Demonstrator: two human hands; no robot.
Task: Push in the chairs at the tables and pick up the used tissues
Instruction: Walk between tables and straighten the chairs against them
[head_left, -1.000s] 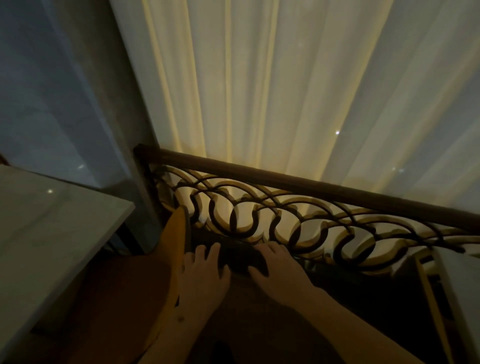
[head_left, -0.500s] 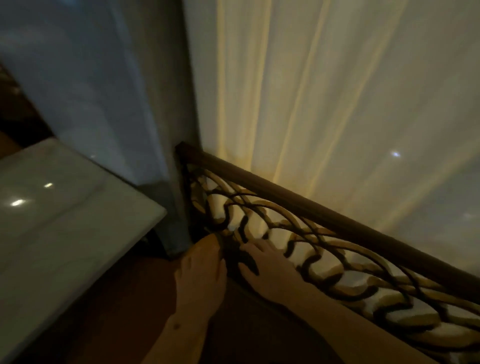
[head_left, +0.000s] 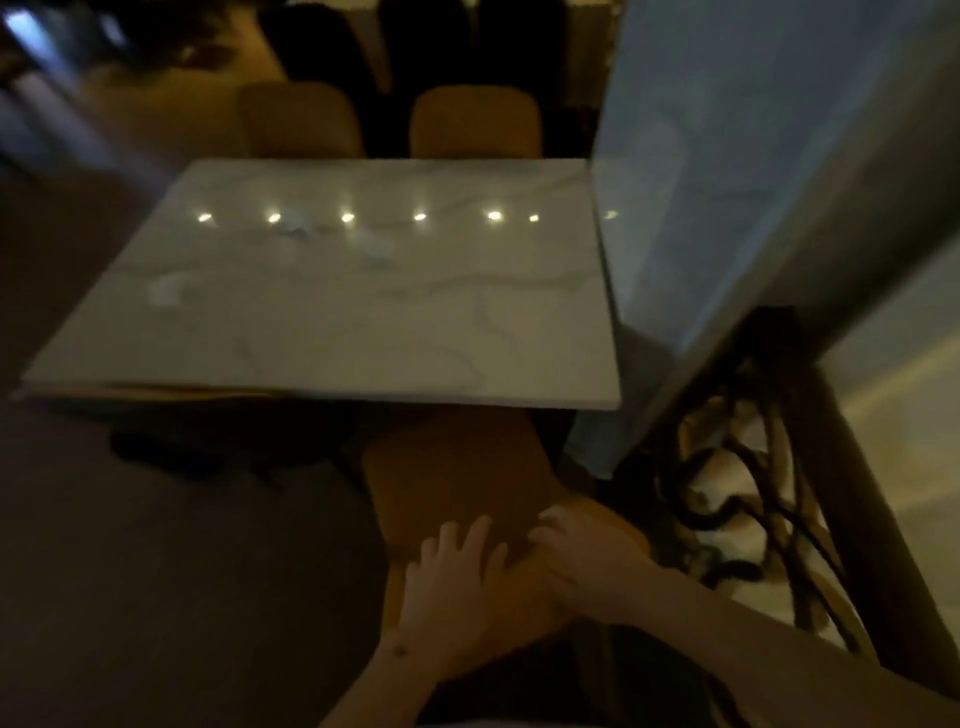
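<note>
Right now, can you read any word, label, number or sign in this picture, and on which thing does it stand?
None. No text shows on the table, the chair under the hands, or the two far chairs. The picture is dark and blurred; the bright dots on the table are light reflections, not print.

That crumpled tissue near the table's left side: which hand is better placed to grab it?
Probably the left hand: the tissue lies toward that side of the table. Both hands rest on the chair.

No text, label, brand, number or sign is showing legibly anywhere; view dim and blurred.
</note>
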